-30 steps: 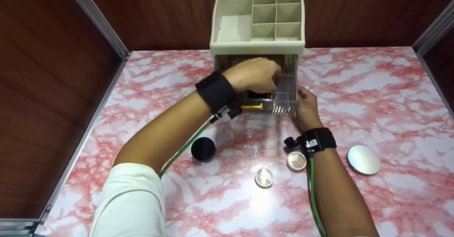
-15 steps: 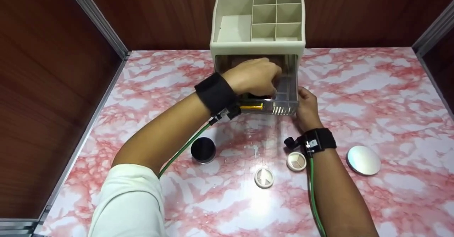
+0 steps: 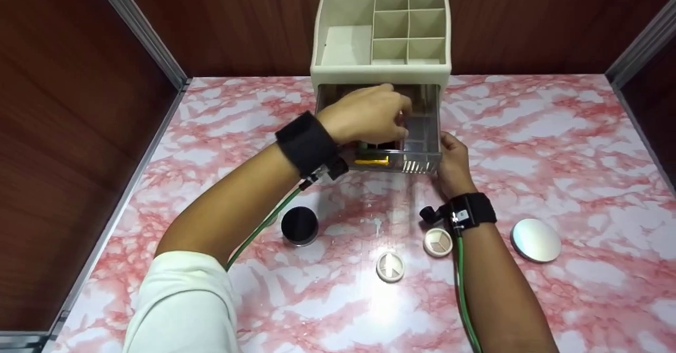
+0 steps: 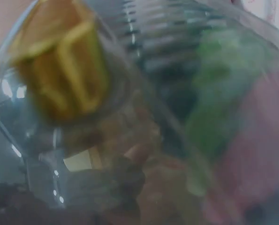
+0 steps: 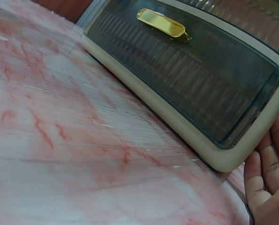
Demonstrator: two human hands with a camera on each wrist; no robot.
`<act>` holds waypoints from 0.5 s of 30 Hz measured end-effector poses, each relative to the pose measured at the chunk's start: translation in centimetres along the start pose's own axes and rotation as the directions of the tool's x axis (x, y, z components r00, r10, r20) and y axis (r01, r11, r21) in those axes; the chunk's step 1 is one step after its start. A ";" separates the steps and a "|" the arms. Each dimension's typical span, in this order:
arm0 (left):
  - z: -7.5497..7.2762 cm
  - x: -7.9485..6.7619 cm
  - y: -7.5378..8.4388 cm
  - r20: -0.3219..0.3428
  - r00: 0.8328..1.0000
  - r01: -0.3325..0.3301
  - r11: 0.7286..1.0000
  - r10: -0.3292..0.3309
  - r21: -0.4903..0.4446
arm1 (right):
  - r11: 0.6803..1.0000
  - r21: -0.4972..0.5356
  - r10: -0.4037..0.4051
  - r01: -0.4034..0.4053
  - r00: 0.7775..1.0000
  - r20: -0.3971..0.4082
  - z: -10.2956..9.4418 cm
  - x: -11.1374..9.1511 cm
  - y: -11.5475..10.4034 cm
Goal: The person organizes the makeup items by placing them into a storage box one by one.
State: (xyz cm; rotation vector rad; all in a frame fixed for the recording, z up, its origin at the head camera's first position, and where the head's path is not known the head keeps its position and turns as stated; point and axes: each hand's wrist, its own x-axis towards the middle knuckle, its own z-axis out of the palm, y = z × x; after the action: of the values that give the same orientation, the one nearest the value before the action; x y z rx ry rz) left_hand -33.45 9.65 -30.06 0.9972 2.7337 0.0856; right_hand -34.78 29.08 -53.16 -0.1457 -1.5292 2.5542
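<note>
Since half a second ago, the left hand (image 3: 365,114) has moved a little to the left relative to the organizer (image 3: 380,72), and something green (image 3: 363,145) now shows below it.

From the head view, the upper drawer (image 3: 422,164) is pulled out from the front of the organizer. The left hand is over and partly inside this drawer, its fingers bent downward. Whether they grip something, I cannot tell, because the hand itself covers them. A dark thing (image 3: 388,145) lies in the drawer just below this hand, and a gold handle (image 3: 372,160) is on the drawer's front. The right hand (image 3: 454,165) is at the organizer's right side. All the following are on the marbled table (image 3: 317,310), in front of the organizer: a jar with black lid (image 3: 299,225) toward its left, a small round palette (image 3: 390,267) near its middle line, another such palette (image 3: 438,242) toward its right, and a round shiny case (image 3: 536,240) farther right.

From the left wrist view, the picture is blurred. The gold handle is close, and green and pink colours show through the clear plastic of the organizer's drawer; the fingers are not clear.

From the right wrist view, the lower drawer (image 5: 186,65) is closed inside the organizer. The right fingers are extended, only slightly bent, and they touch the organizer's lower right side.
</note>
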 end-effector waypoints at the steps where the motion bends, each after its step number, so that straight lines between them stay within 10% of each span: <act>1: -0.1 -0.2 -0.2 -0.018 1.000 -0.009 1.000 0.009 -0.012 | 1.000 -0.007 -0.005 0.005 1.000 -0.006 0.0 0.0 0.1; 8: 0.0 -2.8 -2.6 -0.260 0.955 -0.187 0.971 0.144 -0.148 | 0.998 -0.026 -0.057 0.057 0.998 0.011 0.0 0.1 0.1; 11: 0.7 -4.1 -3.9 -0.396 0.888 -0.338 0.914 0.232 -0.223 | 0.997 -0.032 -0.072 0.072 0.997 0.018 0.0 0.0 0.1; 15: 1.8 -5.8 -5.2 -0.572 0.748 -0.543 0.805 0.336 -0.238 | 0.994 -0.072 -0.088 0.088 0.996 0.000 -0.2 0.0 0.1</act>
State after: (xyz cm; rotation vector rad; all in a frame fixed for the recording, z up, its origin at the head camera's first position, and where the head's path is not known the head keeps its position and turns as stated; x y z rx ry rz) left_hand -32.04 1.92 -31.34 1.6692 2.6277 1.0858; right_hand -34.75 29.18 -53.36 -0.0893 -1.5899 2.4315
